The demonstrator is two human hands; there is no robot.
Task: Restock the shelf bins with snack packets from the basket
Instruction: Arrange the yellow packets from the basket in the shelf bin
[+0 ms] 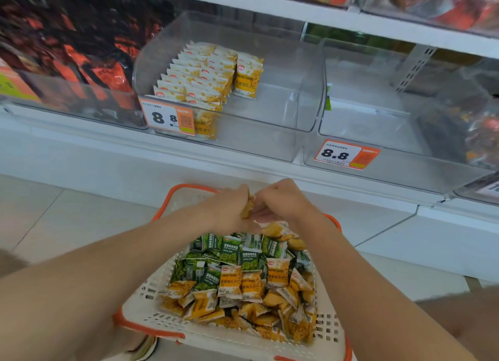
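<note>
A white basket with an orange rim (151, 317) sits on the floor below me, full of several yellow snack packets (251, 285) and green snack packets (229, 252). My left hand (229, 209) and my right hand (280, 201) meet over the basket's far end, both closed around a small bunch of yellow packets (247, 208) between them. Above, a clear shelf bin (270, 123) holds rows of upright yellow packets (199, 74) on its left side. To its right a second clear bin (359, 117) looks empty.
Price tags reading 8.8 hang on the front of the middle bin (168, 116) and the right bin (347, 154). A bin of red and black packets (81, 63) stands at the left. Another partly filled bin (475, 134) is at the far right. A white shelf ledge (189, 155) runs under the bins.
</note>
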